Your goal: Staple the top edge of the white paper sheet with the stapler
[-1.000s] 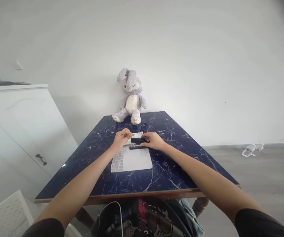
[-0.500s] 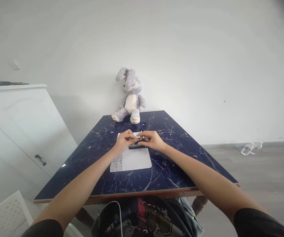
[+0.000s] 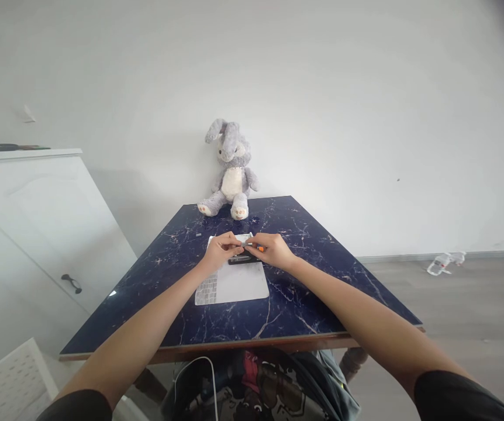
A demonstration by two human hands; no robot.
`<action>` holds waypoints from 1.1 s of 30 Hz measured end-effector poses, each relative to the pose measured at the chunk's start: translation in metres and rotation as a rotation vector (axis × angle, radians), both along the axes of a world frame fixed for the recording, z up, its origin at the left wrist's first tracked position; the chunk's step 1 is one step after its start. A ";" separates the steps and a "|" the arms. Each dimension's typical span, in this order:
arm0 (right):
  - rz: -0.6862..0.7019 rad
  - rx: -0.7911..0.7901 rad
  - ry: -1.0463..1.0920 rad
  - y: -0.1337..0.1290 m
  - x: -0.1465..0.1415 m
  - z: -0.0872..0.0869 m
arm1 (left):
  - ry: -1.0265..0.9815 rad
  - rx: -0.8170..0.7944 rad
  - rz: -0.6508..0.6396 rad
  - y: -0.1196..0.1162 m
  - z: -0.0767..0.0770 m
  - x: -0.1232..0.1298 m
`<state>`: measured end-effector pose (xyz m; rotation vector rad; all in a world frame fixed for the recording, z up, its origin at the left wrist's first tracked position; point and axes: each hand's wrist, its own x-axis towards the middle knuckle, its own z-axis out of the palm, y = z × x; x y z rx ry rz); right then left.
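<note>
Stapler (image 3: 244, 261) (black) just beneath left hand (image 3: 220, 250) and right hand (image 3: 277, 249), both pinching small grey strip (image 3: 246, 244).

The black stapler (image 3: 244, 258) is partly hidden by fingers (image 3: 229, 236) of the left hand (image 3: 220, 251) and right hand (image 3: 275, 249), and the grey piece (image 3: 246, 244) between their tips cannot be identified.

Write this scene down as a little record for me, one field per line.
Left hand: pinching a small grey piece
Right hand: fingertips beside that piece; exact grip unclear
Stapler: black, partly hidden by the hands
Mat: white, brick-like pattern at left, beneath the stapler
Table: dark blue, marbled
Plush rabbit: sitting at the far end
</note>
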<state>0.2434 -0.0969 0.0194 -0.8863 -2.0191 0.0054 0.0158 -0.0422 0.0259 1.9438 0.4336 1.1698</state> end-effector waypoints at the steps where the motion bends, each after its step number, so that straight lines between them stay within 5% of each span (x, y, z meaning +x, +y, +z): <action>1: -0.017 0.009 -0.012 0.001 0.001 0.000 | 0.017 -0.019 -0.009 -0.001 0.001 -0.001; 12: -0.124 0.031 -0.103 0.004 0.008 0.000 | 0.117 -0.472 -0.315 0.003 0.002 -0.016; 33: -0.028 -0.078 0.095 0.005 0.007 0.001 | 0.234 -0.456 -0.376 -0.009 0.008 -0.015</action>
